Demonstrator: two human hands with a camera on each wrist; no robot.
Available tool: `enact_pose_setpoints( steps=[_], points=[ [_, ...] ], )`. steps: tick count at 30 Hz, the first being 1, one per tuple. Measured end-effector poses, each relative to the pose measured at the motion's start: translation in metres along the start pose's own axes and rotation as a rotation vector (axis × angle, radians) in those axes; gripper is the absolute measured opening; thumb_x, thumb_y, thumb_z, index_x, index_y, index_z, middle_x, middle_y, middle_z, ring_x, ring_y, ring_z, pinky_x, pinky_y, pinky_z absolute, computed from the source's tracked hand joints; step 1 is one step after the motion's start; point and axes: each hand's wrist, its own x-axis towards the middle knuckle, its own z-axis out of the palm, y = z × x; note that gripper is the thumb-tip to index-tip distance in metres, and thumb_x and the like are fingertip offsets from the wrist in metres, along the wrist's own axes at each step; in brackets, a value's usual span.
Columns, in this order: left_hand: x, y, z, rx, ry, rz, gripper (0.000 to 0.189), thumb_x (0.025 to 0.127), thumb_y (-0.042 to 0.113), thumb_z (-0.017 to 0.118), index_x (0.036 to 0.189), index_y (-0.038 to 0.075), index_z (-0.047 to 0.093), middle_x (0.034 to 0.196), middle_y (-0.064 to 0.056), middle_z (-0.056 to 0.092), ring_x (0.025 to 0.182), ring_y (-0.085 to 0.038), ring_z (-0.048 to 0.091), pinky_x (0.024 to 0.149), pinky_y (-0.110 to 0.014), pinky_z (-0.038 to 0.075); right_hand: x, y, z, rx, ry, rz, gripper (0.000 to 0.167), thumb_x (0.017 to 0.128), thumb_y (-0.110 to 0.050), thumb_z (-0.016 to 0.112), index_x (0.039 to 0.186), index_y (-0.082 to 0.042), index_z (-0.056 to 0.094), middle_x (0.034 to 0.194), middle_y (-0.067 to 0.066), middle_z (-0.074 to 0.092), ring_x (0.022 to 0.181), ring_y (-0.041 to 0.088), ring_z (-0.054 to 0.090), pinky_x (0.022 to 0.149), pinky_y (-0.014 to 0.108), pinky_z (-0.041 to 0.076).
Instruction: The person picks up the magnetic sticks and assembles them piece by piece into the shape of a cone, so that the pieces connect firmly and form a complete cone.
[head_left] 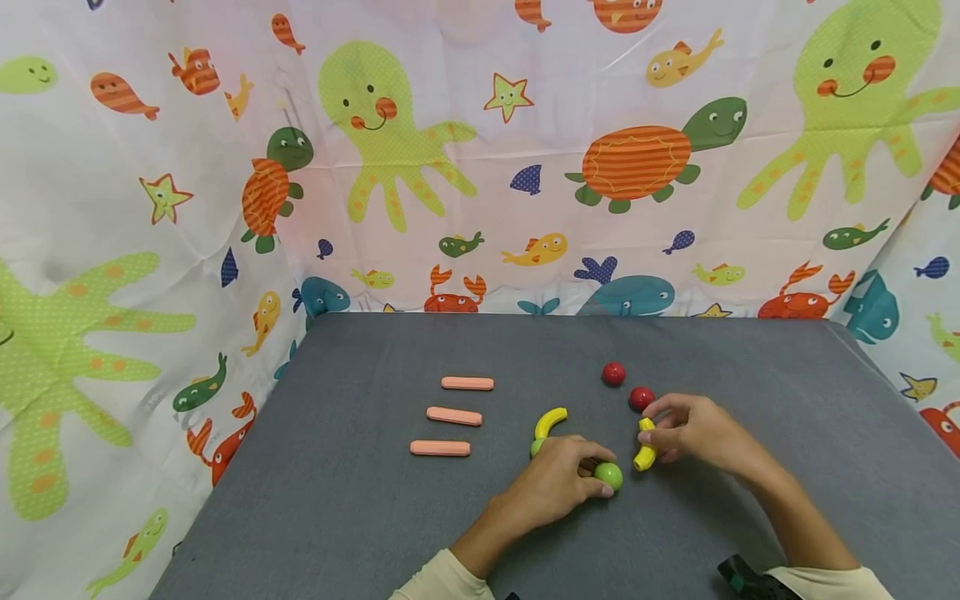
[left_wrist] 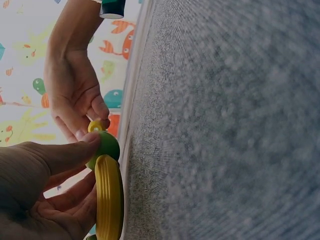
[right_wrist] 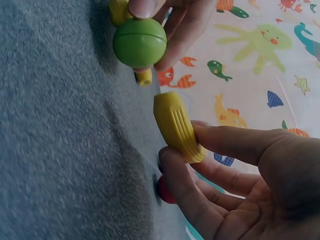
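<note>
My left hand (head_left: 558,477) pinches a green ball (head_left: 608,476) with a seam round it, low over the grey table. To its right, my right hand (head_left: 693,429) holds a yellow toy banana (head_left: 645,446) between thumb and fingers. Another toy banana (head_left: 551,421) lies behind the left hand, by a second green ball (head_left: 536,447) that the hand partly hides. In the left wrist view a ridged yellow banana (left_wrist: 109,200) shows beside the left fingers; whether they touch it I cannot tell.
Two red balls (head_left: 613,373) (head_left: 641,398) lie behind the right hand. On the left, three pink sausage-shaped sticks (head_left: 440,448) form a column. A curtain (head_left: 465,192) printed with sea animals hangs along the back and sides of the grey table (head_left: 337,517).
</note>
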Motion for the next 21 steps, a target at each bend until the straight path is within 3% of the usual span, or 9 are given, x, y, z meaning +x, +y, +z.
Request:
enact_pose_setpoints(
  steps=[9,21],
  points=[
    [0.0,-0.002,0.001,-0.003,0.015,0.007,0.032,0.09,0.011,0.086,0.12,0.007,0.079,0.105,0.004,0.071,0.091,0.006,0.066,0.079,-0.01,0.052,0.003,0.003,0.009,0.087,-0.086,-0.035,0.043,0.095,-0.017,0.081,0.123,0.01,0.061,0.088,0.013,0.072,0.078,0.029,0.073,0.073,0.043,0.065],
    [0.0,-0.001,0.001,0.005,0.01,0.006,0.032,0.09,0.011,0.086,0.121,0.007,0.079,0.105,0.004,0.071,0.091,0.007,0.065,0.079,-0.01,0.052,0.005,0.005,0.013,0.118,-0.091,-0.039,0.041,0.095,-0.015,0.081,0.12,0.01,0.06,0.087,0.013,0.07,0.077,0.028,0.073,0.073,0.043,0.065]
  ],
)
